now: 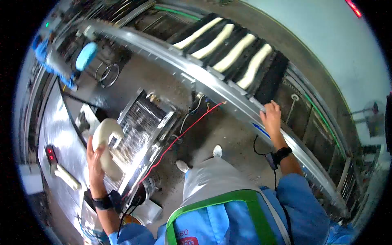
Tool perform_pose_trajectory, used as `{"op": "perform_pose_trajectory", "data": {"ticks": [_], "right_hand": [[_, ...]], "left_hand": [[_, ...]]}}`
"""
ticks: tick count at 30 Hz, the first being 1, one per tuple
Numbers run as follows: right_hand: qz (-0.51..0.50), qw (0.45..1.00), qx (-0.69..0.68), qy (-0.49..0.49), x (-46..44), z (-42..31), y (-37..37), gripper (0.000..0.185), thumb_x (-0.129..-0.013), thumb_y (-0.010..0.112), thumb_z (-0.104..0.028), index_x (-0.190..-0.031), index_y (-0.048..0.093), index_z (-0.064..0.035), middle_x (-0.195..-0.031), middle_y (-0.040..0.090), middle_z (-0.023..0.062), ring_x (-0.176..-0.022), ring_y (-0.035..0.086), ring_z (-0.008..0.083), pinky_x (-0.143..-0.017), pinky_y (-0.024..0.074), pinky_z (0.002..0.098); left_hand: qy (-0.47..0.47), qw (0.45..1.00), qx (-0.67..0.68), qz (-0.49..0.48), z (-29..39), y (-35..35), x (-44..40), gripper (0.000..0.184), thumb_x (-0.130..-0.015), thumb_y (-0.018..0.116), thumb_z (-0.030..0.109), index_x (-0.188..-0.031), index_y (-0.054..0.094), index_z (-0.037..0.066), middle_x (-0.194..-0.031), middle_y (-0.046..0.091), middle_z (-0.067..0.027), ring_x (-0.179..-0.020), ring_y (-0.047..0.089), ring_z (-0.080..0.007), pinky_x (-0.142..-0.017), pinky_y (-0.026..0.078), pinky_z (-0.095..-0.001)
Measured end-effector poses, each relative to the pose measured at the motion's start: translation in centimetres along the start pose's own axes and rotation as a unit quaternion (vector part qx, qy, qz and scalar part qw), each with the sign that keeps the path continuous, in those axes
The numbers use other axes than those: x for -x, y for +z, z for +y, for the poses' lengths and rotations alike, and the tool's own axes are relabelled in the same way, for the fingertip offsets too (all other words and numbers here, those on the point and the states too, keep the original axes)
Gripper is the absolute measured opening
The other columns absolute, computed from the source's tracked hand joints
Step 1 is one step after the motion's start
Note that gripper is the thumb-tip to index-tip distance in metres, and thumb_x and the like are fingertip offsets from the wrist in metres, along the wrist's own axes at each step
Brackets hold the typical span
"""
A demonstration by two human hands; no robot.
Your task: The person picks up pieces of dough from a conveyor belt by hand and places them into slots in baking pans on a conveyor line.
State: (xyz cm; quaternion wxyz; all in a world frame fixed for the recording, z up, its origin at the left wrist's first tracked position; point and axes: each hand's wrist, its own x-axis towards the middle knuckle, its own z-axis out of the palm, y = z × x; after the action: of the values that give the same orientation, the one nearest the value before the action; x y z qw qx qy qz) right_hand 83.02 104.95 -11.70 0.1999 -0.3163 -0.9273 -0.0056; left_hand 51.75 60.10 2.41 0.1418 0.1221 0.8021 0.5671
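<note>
My left hand (96,165) is wrapped round a long, pale dough roll (107,132), which bends over at the top and hangs down past the fingers. At the rail on the right, my right hand (272,118) has its fingers curled at the near corner of a black grooved tray (272,79); the exact contact is hard to see. Several pale dough strips (234,53) lie side by side in that tray's grooves.
A metal machine with a mesh belt (139,126) stands beside my left hand. On the steel table (61,126) are a red-lit display (50,154) and a pale stick-shaped piece (67,177). A red cable (179,136) crosses ahead. Another person (53,59) works far left.
</note>
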Motion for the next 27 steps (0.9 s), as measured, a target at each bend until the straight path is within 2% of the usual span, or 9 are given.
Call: {"op": "perform_pose_trajectory", "data": {"ticks": [9,13,16,17,18,24,25,26,27], "right_hand": [[-0.04,0.999,-0.01,0.03,-0.1,0.2,-1.6,0.023,-0.067,0.058,-0.015,-0.086,0.05,-0.0057,-0.094,0.05,0.008,-0.106,0.038,0.0261,-0.078,0.0346,0.0404],[-0.049,0.998,-0.023,0.04,0.0,0.6,-1.6,0.02,-0.067,0.057,-0.014,-0.083,0.049,-0.006,-0.093,0.049,0.0077,-0.107,0.037,0.0261,-0.079,0.0345,0.0411],[-0.054,0.997,-0.034,0.042,0.1,0.9,-2.0,0.019,-0.066,0.057,-0.014,-0.081,0.049,-0.006,-0.093,0.048,0.0072,-0.107,0.038,0.026,-0.077,0.0359,0.0417],[-0.055,0.997,-0.037,0.033,0.2,1.1,-2.3,0.019,-0.066,0.058,-0.014,-0.081,0.049,-0.006,-0.092,0.048,0.0072,-0.106,0.038,0.026,-0.076,0.0364,0.0418],[-0.057,0.997,-0.042,0.024,0.2,1.2,-2.5,0.019,-0.066,0.058,-0.014,-0.08,0.049,-0.006,-0.092,0.048,0.0072,-0.106,0.038,0.0259,-0.075,0.0369,0.042],[-0.058,0.995,-0.05,0.057,1.0,1.6,-2.5,0.024,-0.065,0.059,-0.015,-0.085,0.051,-0.0056,-0.092,0.048,0.0075,-0.107,0.037,0.0256,-0.076,0.0356,0.0434],[-0.055,0.995,-0.055,0.067,1.1,1.5,-2.6,0.023,-0.065,0.059,-0.015,-0.085,0.051,-0.0055,-0.093,0.049,0.0074,-0.108,0.037,0.0256,-0.077,0.0353,0.0438],[-0.05,0.994,-0.06,0.076,1.1,1.5,-2.6,0.023,-0.066,0.059,-0.015,-0.085,0.051,-0.0055,-0.094,0.049,0.0073,-0.108,0.036,0.0256,-0.077,0.0351,0.0441],[-0.066,0.992,-0.062,0.084,1.1,1.3,-2.8,0.023,-0.066,0.059,-0.015,-0.085,0.05,-0.0052,-0.097,0.048,0.0073,-0.109,0.035,0.0252,-0.08,0.0345,0.0448]], "left_hand": [[0.175,0.933,0.157,-0.273,17.6,26.5,-6.0,0.04,-0.072,0.058,0.027,-0.1,0.043,0.002,-0.077,0.051,-0.006,-0.056,0.051,-0.011,-0.05,0.043,-0.0214],[0.149,0.911,0.143,-0.357,17.0,38.4,-6.5,0.043,-0.074,0.058,0.032,-0.1,0.041,0.001,-0.08,0.052,-0.0085,-0.062,0.053,-0.0136,-0.053,0.044,-0.0243],[0.173,0.866,-0.091,-0.46,11.4,46.3,-6.9,0.055,-0.075,0.056,0.038,-0.108,0.037,-0.003,-0.095,0.049,-0.0132,-0.088,0.047,-0.0188,-0.076,0.038,-0.0309],[0.239,0.848,-0.094,-0.464,10.5,47.0,-5.5,0.06,-0.076,0.054,0.039,-0.113,0.034,-0.003,-0.097,0.05,-0.0138,-0.091,0.046,-0.0189,-0.078,0.038,-0.029],[0.183,0.83,-0.132,-0.51,9.7,46.9,-4.9,0.057,-0.077,0.054,0.035,-0.115,0.035,-0.003,-0.101,0.05,-0.0148,-0.093,0.049,-0.0203,-0.077,0.038,-0.0285],[0.294,0.783,-0.23,-0.497,7.0,43.6,-4.9,0.03,-0.078,0.052,0.019,-0.101,0.05,0.0,-0.095,0.055,-0.0149,-0.085,0.055,-0.0223,-0.07,0.043,-0.0301],[0.29,0.783,-0.214,-0.507,6.4,43.1,-4.4,0.026,-0.078,0.052,0.015,-0.101,0.052,0.003,-0.097,0.055,-0.0129,-0.089,0.053,-0.0254,-0.076,0.041,-0.033],[0.415,0.765,-0.199,-0.45,5.9,42.6,-3.7,0.024,-0.077,0.053,0.014,-0.1,0.053,0.006,-0.097,0.055,-0.0113,-0.093,0.05,-0.0279,-0.083,0.036,-0.035],[0.394,0.767,-0.206,-0.463,5.5,42.2,-3.0,0.023,-0.077,0.053,0.013,-0.099,0.054,0.007,-0.097,0.055,-0.0114,-0.095,0.048,-0.0283,-0.085,0.033,-0.035]]}}
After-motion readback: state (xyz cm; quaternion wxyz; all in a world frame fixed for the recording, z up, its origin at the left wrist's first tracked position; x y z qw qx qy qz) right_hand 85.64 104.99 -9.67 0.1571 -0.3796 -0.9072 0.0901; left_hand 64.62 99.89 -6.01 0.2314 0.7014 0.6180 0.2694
